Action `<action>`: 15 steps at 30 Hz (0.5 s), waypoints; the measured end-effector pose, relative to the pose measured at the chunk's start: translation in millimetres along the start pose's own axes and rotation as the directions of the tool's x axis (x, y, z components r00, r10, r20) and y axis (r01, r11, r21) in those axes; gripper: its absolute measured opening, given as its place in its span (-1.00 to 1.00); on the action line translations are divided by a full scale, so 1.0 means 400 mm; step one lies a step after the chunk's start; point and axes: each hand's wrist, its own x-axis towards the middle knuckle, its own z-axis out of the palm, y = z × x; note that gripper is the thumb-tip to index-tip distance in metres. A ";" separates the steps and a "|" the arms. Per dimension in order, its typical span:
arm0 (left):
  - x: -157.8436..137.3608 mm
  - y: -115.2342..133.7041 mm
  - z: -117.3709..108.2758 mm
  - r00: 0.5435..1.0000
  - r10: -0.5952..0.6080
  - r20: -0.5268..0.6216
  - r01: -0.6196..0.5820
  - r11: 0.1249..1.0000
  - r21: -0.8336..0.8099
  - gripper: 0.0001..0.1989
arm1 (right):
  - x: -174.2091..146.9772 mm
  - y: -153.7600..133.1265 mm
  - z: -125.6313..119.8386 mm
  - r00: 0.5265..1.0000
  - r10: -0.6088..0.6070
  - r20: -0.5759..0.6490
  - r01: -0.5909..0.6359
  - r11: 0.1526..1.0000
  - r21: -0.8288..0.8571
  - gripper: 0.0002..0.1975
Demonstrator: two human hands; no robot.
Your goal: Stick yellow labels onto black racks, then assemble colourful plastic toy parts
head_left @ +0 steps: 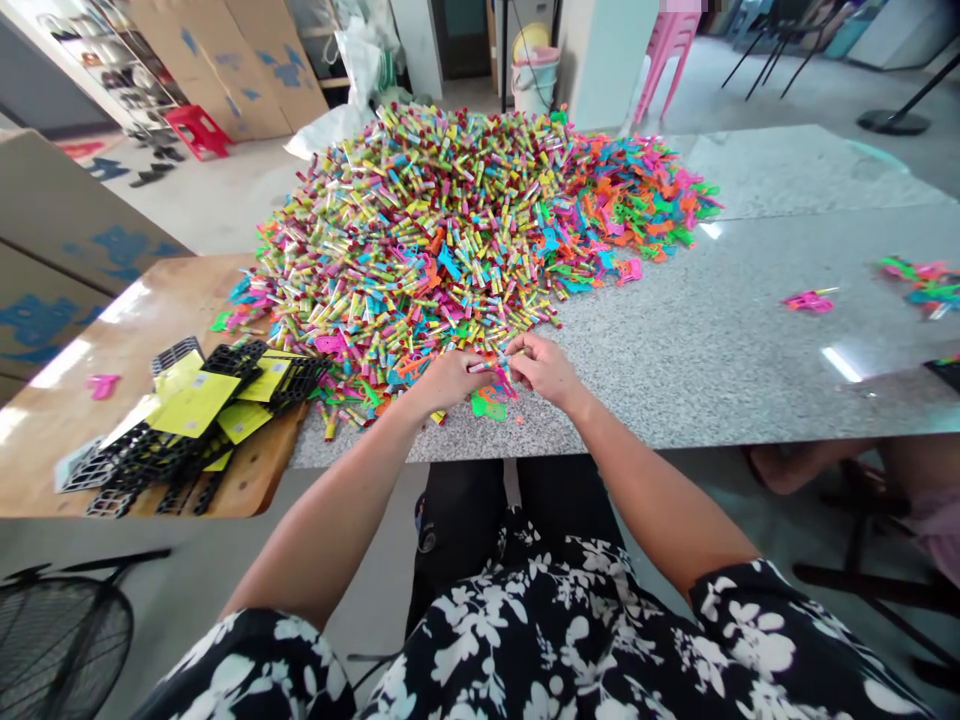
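Observation:
My left hand (448, 383) is closed, its fingertips pinching a small labelled tube (482, 366) just above the table's front edge. Almost touching it, my right hand (551, 372) is closed in a pinch at the other end; what sits between its fingertips is too small to make out. A pink plastic piece (504, 384) shows between and below the two hands. Under them a green plastic piece (489, 408) lies on the speckled stone tabletop (645, 370). Right behind my hands rises a big heap of small yellow-labelled tubes with red ends (420, 200).
Bright gun-shaped plastic pieces (622, 200) spread at the heap's right. Black lattice racks with yellow cards (198, 404) lie on the wooden board (255, 490) at left. Farther right is a pink piece (810, 301). A person's leg (810, 465) shows beneath the table's right side.

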 end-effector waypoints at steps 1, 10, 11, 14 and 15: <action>-0.003 0.005 -0.003 1.000 0.005 0.008 -0.005 1.000 0.003 -0.71 | 0.001 0.003 -0.006 1.000 0.004 -0.009 -0.004 0.999 -0.037 -0.89; -0.003 0.029 -0.013 0.995 -0.003 0.102 -0.002 0.999 0.053 -0.67 | 0.000 -0.026 -0.037 0.983 0.076 0.169 -0.059 0.993 -0.101 -0.92; -0.001 0.031 -0.014 0.994 -0.006 0.112 -0.001 0.998 0.059 -0.65 | 0.001 -0.030 -0.039 0.976 0.083 0.199 -0.067 0.994 -0.084 -0.92; -0.001 0.039 -0.020 0.986 -0.034 0.161 0.028 0.999 0.044 -0.65 | 0.007 -0.032 -0.050 0.970 0.079 0.230 -0.072 0.997 -0.041 -0.90; -0.003 0.043 -0.022 0.982 -0.048 0.184 0.043 0.999 0.028 -0.67 | 0.009 -0.032 -0.054 0.970 0.075 0.231 -0.069 0.997 -0.036 -0.88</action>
